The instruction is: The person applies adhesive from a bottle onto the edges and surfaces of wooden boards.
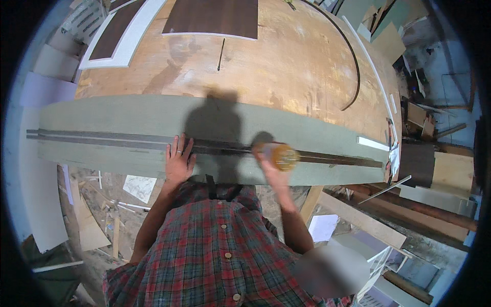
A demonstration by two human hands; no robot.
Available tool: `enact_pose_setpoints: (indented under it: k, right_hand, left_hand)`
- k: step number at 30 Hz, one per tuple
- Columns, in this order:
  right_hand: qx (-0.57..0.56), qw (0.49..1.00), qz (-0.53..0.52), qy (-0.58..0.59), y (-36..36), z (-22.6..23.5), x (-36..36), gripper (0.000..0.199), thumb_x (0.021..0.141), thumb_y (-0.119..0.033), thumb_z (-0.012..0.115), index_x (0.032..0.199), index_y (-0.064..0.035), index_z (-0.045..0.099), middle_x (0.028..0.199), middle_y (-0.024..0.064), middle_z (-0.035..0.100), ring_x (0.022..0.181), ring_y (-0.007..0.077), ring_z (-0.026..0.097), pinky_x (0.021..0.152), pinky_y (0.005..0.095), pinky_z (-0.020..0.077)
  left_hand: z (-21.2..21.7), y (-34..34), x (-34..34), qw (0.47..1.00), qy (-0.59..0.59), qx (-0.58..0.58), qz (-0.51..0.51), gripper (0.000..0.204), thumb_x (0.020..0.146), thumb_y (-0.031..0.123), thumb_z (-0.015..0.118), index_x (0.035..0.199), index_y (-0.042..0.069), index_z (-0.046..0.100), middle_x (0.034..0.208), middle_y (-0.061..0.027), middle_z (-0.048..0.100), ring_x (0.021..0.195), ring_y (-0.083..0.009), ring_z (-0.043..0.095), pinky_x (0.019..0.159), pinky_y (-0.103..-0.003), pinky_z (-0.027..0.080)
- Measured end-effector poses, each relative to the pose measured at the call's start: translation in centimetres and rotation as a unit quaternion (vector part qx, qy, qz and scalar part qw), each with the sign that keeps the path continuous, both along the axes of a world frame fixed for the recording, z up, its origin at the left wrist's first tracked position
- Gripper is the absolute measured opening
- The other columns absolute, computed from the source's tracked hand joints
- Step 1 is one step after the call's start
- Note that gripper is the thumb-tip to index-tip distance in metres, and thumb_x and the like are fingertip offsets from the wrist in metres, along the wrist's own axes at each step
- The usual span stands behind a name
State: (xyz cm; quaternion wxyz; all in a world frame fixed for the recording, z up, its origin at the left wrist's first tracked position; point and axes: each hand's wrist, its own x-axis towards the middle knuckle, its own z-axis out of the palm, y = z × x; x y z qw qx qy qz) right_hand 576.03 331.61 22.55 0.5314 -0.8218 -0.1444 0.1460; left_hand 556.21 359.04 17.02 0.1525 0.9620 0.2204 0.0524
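A long grey-green board [128, 110] lies crosswise in front of me, with narrow dark strips [337, 159] running along its length; they look greyer on the left and browner on the right. My left hand [179, 162] rests flat near the middle of the board, fingers spread over the strips and empty. To its right, my right hand [272, 171] grips a round amber-yellow object [285, 156] above the strips. Motion blur keeps me from telling whether that is a can, a jar or a roll. My shadow falls over the middle of the board.
Beyond the board spreads a worn plywood tabletop [296, 77] with a dark brown panel [212, 18], a white-edged panel [123, 36] and a curved dark strip [356, 66]. A short white strip [373, 144] lies at the right end. Offcuts litter the floor [110, 204].
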Motion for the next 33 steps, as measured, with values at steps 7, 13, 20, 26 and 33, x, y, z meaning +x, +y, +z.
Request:
enact_pose_setpoints:
  k: [7, 13, 20, 26, 33]
  right_hand:
    - [-0.033, 0.968, -0.213, -0.130, -12.2, 3.2, 5.9, 0.047, 0.080, -0.010, 0.081, 0.118, 0.0049, 0.058, 0.111, 0.0097, 0.064, 0.100, 0.0201, 0.062, 0.089, 0.0363, 0.0509]
    - [0.081, 0.994, -0.022, -0.075, 0.4, 0.9, -0.4, 0.048, 0.080, -0.008, 0.080, 0.120, -0.0010, 0.055, 0.112, 0.0112, 0.063, 0.103, 0.0199, 0.062, 0.090, 0.0347, 0.0526]
    - [0.074, 0.972, 0.196, -0.108, 16.0, 4.3, -6.2, 0.059, 0.071, -0.018, 0.086, 0.121, -0.0067, 0.057, 0.114, 0.0048, 0.066, 0.104, 0.0170, 0.065, 0.089, 0.0309, 0.0539]
    - [0.046, 0.998, -0.048, -0.005, 7.4, 3.2, -3.0, 0.051, 0.073, -0.020, 0.087, 0.113, -0.0024, 0.061, 0.108, 0.0074, 0.066, 0.100, 0.0202, 0.065, 0.088, 0.0364, 0.0526]
    - [-0.064, 0.967, -0.187, -0.162, 1.2, 4.0, -0.6, 0.046, 0.076, -0.013, 0.083, 0.113, 0.0023, 0.062, 0.107, 0.0105, 0.067, 0.097, 0.0218, 0.064, 0.089, 0.0370, 0.0509]
  left_hand:
    - [0.7, 0.2, 0.2, 1.000, -0.026, -0.017, -0.002, 0.054, 0.094, 0.033, 0.054, 0.145, 0.017, 0.048, 0.158, -0.0100, 0.032, 0.145, -0.0310, 0.029, 0.115, -0.057, 0.023]
    - [0.2, 0.2, -0.3, 1.000, -0.003, 0.005, 0.010, 0.056, 0.093, 0.033, 0.056, 0.145, 0.017, 0.047, 0.159, -0.0094, 0.030, 0.146, -0.0302, 0.028, 0.116, -0.055, 0.021]
    - [1.7, 2.3, -0.1, 0.995, 0.068, -0.015, -0.065, 0.055, 0.097, 0.033, 0.051, 0.147, 0.014, 0.043, 0.159, -0.0086, 0.030, 0.147, -0.0306, 0.026, 0.117, -0.055, 0.020]
    - [1.2, 5.1, -3.0, 0.998, 0.011, -0.062, -0.027, 0.055, 0.097, 0.031, 0.050, 0.147, 0.009, 0.042, 0.158, -0.0112, 0.032, 0.146, -0.0319, 0.029, 0.117, -0.055, 0.020]
    - [0.5, 13.1, -9.4, 0.997, -0.035, -0.018, 0.063, 0.053, 0.095, 0.028, 0.055, 0.143, 0.009, 0.047, 0.157, -0.0119, 0.034, 0.144, -0.0368, 0.030, 0.115, -0.058, 0.021]
